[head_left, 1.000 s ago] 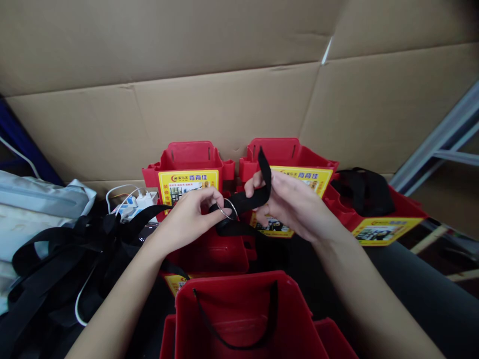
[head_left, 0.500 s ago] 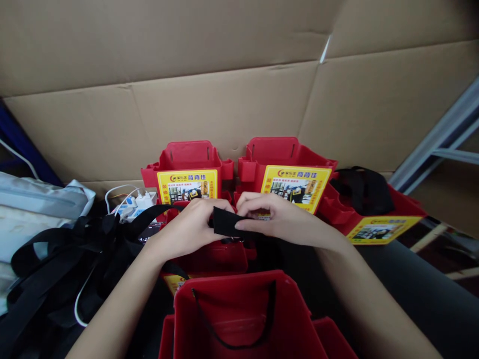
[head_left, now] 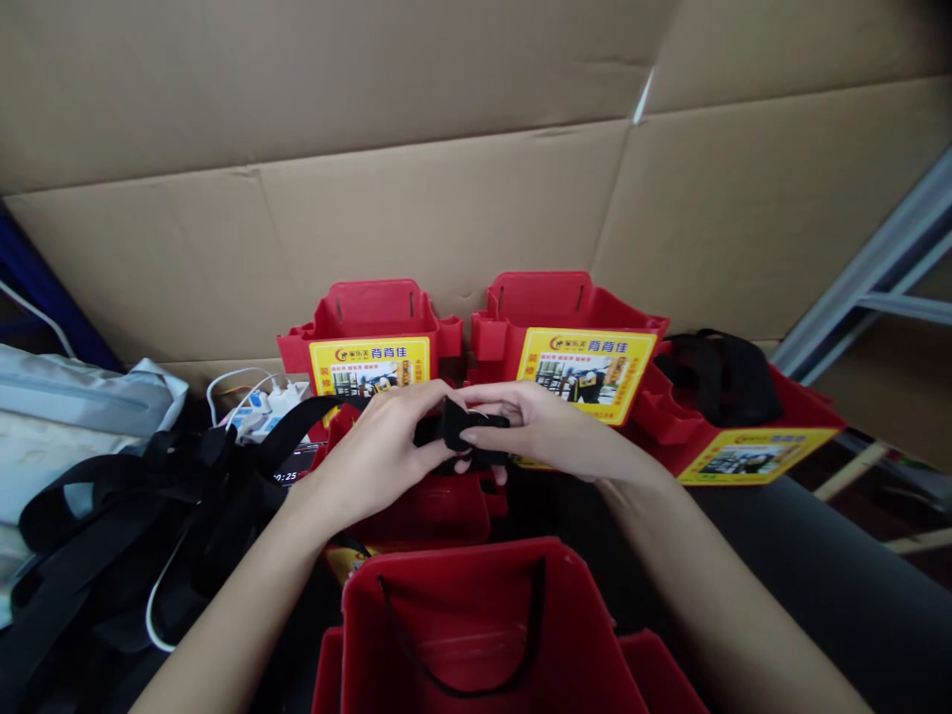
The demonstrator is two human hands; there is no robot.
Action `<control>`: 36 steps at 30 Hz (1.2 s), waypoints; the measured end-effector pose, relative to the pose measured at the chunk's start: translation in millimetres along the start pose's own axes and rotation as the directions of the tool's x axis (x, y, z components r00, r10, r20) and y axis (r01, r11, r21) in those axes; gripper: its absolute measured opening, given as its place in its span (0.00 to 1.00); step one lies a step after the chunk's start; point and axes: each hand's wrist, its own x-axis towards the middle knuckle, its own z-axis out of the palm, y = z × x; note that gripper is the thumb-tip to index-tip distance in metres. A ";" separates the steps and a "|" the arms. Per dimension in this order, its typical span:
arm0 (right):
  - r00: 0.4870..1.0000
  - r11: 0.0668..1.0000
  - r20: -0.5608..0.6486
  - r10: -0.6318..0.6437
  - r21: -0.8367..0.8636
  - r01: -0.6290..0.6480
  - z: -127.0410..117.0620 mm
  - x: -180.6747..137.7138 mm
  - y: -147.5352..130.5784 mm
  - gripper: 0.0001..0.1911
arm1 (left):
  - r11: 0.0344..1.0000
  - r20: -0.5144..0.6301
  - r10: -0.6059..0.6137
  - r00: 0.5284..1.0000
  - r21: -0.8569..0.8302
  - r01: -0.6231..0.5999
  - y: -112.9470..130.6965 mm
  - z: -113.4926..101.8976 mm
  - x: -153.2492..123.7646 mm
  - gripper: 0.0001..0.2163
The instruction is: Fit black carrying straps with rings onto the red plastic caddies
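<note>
My left hand point(head_left: 376, 451) and my right hand point(head_left: 546, 426) meet over the red boxes and both pinch a black webbing strap point(head_left: 457, 428) folded between the fingertips. A metal ring on the strap is mostly hidden by the fingers. The strap's long end point(head_left: 297, 421) trails left to a heap of black straps. Just below the hands sits a red plastic box point(head_left: 423, 511). Nearer me stands a red bin point(head_left: 476, 595) with a thin black cord handle.
Two red boxes with yellow labels point(head_left: 370, 332) point(head_left: 569, 337) stand against a cardboard wall point(head_left: 446, 198). A third red box point(head_left: 736, 426) at right holds black straps. A heap of black straps point(head_left: 126, 516), a white charger point(head_left: 260, 402) and a grey bag point(head_left: 74, 416) lie left.
A second ago my right hand held the strap end up beside an exposed metal ring. Both hands have since closed together and folded the strap down over the ring.
</note>
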 end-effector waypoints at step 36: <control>0.959 0.964 -0.121 -0.256 -0.105 0.244 5.6 2.8 0.5 0.12 | 0.998 -0.149 0.033 0.988 0.061 -0.024 -9.9 -11.5 1.2 0.05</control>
